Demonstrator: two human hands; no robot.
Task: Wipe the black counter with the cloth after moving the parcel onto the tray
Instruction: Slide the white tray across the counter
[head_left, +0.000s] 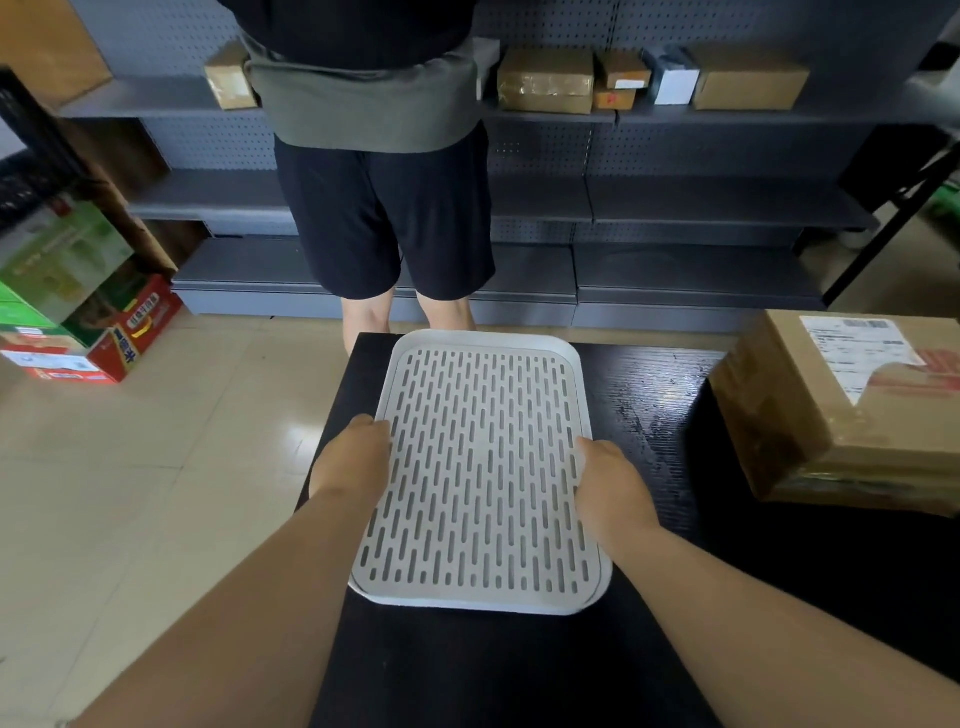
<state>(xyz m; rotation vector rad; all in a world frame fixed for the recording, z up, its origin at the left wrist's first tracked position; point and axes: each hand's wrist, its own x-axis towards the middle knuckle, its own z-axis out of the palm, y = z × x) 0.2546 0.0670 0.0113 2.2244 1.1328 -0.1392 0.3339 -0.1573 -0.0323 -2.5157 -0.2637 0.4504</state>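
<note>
White slotted plastic tray (480, 470) is gripped at its sides by left hand (353, 457) and right hand (613, 483). Brown taped cardboard parcel (852, 415) sits at three o'clock on the black wooden counter (654, 395), unmoved; wiping remains, no cloth visible.

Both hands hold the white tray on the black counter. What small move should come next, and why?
Probably let go of the tray and reach the right hand toward the parcel. The tray already lies flat on the black counter with nothing on it, both hands, the left hand too, grip its side edges, and the parcel sits on the counter to its right.

black counter (649, 395) bears white tray (483, 603) and, apparently, parcel (852, 415).
</note>
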